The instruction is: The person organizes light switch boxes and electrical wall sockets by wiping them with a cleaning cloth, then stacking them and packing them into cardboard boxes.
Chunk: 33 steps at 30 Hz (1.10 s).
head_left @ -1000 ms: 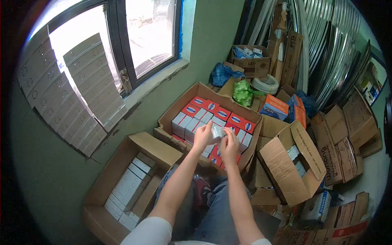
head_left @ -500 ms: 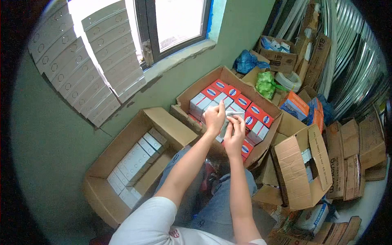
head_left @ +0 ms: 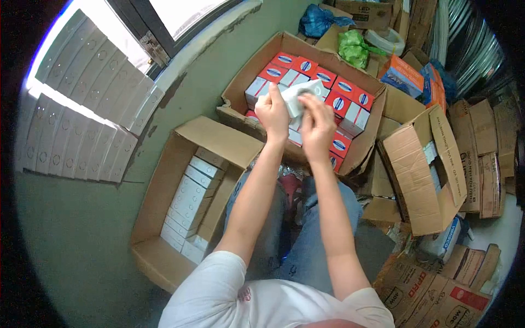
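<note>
In front of me, over a carton of red and white boxes, my left hand [head_left: 272,116] is closed around a small white box [head_left: 310,89]. The box is tilted, and a round mark shows on its face. My right hand [head_left: 318,121] has its fingers curled against the near side of the same box; they are slightly blurred, and what the fingertips touch is partly hidden. Below both hands sit the red and white boxes [head_left: 345,87], packed in rows inside an open cardboard carton [head_left: 240,116].
Nearer on the left stands another open carton [head_left: 156,257] with several white boxes [head_left: 188,202] inside. A flapped carton [head_left: 410,169] lies to the right. Behind are a green bag [head_left: 353,49], a blue bag [head_left: 320,21] and a window [head_left: 191,19].
The view has tilted downward. The white box now shows more of its face and rises above my hands. My right hand has shifted along it, still beside the left.
</note>
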Each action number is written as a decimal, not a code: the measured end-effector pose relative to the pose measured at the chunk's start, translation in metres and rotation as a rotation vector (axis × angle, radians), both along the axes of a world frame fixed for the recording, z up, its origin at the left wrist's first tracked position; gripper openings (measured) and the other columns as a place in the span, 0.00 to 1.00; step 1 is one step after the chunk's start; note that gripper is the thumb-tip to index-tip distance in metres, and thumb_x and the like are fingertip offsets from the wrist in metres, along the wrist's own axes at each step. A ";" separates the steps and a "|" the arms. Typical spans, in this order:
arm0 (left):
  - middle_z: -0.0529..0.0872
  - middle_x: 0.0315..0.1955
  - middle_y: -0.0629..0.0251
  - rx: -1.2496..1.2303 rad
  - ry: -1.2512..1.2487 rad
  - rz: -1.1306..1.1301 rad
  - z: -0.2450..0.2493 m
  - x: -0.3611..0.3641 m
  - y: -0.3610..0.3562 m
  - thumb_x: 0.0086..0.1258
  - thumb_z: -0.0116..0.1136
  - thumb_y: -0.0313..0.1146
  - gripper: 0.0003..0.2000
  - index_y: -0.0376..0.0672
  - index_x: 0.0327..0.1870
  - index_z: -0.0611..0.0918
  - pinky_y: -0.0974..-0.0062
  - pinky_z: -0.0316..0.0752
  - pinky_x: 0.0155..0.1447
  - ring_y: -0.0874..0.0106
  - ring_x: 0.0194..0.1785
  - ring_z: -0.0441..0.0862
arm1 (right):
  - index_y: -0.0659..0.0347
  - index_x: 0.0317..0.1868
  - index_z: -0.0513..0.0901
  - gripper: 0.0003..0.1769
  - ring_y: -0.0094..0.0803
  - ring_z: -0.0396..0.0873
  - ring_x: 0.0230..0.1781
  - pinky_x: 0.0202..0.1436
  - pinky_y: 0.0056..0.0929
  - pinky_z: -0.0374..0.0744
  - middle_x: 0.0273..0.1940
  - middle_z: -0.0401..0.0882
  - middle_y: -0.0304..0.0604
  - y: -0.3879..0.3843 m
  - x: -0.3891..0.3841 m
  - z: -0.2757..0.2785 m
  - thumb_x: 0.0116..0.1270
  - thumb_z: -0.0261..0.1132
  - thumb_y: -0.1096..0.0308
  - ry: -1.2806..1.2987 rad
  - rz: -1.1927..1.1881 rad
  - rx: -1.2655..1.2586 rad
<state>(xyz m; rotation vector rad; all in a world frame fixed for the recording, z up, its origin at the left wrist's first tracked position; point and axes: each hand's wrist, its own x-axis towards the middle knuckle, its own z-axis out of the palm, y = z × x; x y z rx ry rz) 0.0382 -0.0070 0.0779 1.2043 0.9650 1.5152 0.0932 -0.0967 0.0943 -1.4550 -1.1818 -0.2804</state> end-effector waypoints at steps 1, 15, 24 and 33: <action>0.67 0.10 0.74 -0.012 -0.005 0.016 0.004 0.000 -0.003 0.76 0.49 0.39 0.27 0.35 0.13 0.68 0.71 0.54 0.23 0.83 0.19 0.61 | 0.60 0.45 0.83 0.14 0.42 0.79 0.48 0.55 0.36 0.73 0.48 0.83 0.44 0.002 0.010 -0.003 0.60 0.58 0.81 0.057 -0.057 0.000; 0.64 0.11 0.79 -0.122 -0.150 -0.122 0.000 0.014 0.001 0.74 0.50 0.39 0.25 0.42 0.11 0.65 0.75 0.50 0.23 0.85 0.19 0.57 | 0.60 0.46 0.83 0.13 0.44 0.78 0.45 0.53 0.39 0.72 0.50 0.82 0.46 0.002 0.033 -0.011 0.62 0.58 0.78 -0.044 -0.170 -0.015; 0.66 0.11 0.78 -0.109 -0.167 -0.122 -0.011 0.022 0.000 0.74 0.50 0.39 0.25 0.42 0.11 0.67 0.77 0.51 0.22 0.85 0.18 0.58 | 0.56 0.45 0.84 0.15 0.42 0.77 0.46 0.53 0.36 0.74 0.49 0.82 0.43 -0.007 0.005 -0.015 0.59 0.61 0.79 -0.042 -0.008 -0.009; 0.67 0.08 0.68 -0.075 -0.068 -0.154 -0.013 0.023 -0.008 0.72 0.52 0.36 0.26 0.33 0.09 0.69 0.70 0.59 0.31 0.76 0.21 0.61 | 0.60 0.45 0.85 0.11 0.42 0.80 0.50 0.57 0.36 0.74 0.48 0.84 0.45 -0.009 0.058 -0.030 0.66 0.58 0.76 0.136 -0.260 0.004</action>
